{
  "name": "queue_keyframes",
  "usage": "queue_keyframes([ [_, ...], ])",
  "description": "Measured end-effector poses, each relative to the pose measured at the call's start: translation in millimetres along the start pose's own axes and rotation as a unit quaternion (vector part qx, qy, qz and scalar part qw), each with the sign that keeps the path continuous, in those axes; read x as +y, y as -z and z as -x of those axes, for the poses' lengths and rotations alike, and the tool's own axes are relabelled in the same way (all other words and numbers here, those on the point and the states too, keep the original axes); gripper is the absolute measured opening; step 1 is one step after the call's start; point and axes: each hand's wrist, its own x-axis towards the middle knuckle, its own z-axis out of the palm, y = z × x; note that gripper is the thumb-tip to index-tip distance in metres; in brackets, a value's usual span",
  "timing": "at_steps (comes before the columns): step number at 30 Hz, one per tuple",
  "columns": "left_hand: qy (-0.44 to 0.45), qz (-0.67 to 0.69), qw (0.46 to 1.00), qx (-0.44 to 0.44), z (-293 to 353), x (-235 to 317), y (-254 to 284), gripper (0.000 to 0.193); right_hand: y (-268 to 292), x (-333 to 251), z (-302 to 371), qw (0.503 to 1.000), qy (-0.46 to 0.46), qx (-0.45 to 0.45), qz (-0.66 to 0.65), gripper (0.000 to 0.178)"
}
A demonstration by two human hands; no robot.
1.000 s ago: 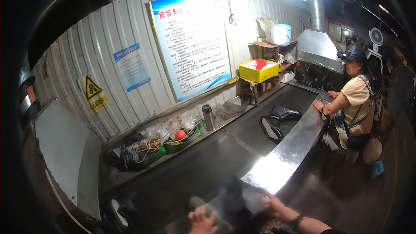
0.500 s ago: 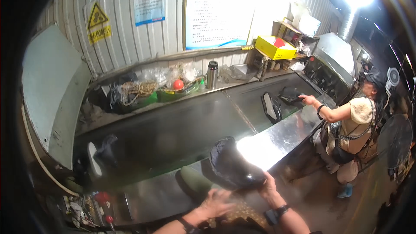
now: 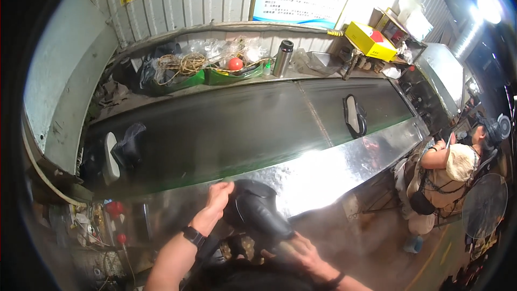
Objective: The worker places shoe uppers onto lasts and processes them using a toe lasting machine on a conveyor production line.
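A black boot (image 3: pixel 264 210) hangs over the near metal ledge, its shaft end toward the conveyor belt. My right hand (image 3: pixel 304 257) grips its lower end, nearest my body. At the upper left edge of the boot, my left hand (image 3: pixel 216 198) has its fingers closed on the rim; its fingertips are partly hidden. On the belt's left end lie a black shoe with a pale sole or insole (image 3: pixel 111 157) and a dark piece (image 3: pixel 131 144) beside it. Farther right on the belt rests another black shoe with a pale insole (image 3: pixel 353 115).
The dark conveyor belt (image 3: pixel 231 134) runs beyond a shiny metal ledge (image 3: pixel 318 175). Behind it stand a steel flask (image 3: pixel 283 58), green-edged bags with cord (image 3: pixel 186 67) and a yellow box (image 3: pixel 371 41). A co-worker (image 3: pixel 458 167) sits at right; red knobs (image 3: pixel 114 208) are at lower left.
The boot has turned and come closer to me, and my left hand has moved up to its rim. The co-worker's hand has left the belt with the dark shoe it held. The view has shifted.
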Motion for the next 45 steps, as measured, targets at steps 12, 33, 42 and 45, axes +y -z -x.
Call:
queue_keyframes([
  [12,-0.097,-0.219,0.946,0.217,-18,-24,-1,0.033,-19,25,-30,0.939,-0.229,-0.053,-0.25,0.105],
  [33,-0.022,-0.312,0.911,0.269,-1,2,-44,0.056,-80,94,20,0.949,-0.08,-0.126,-0.276,0.095],
  [42,-0.089,-0.169,0.957,0.217,78,28,-40,0.036,33,48,-116,0.684,-0.465,-0.221,-0.516,0.107],
  [45,-0.129,-0.151,0.948,0.25,112,32,-25,0.038,17,30,-127,0.683,-0.42,-0.269,-0.533,0.098],
])
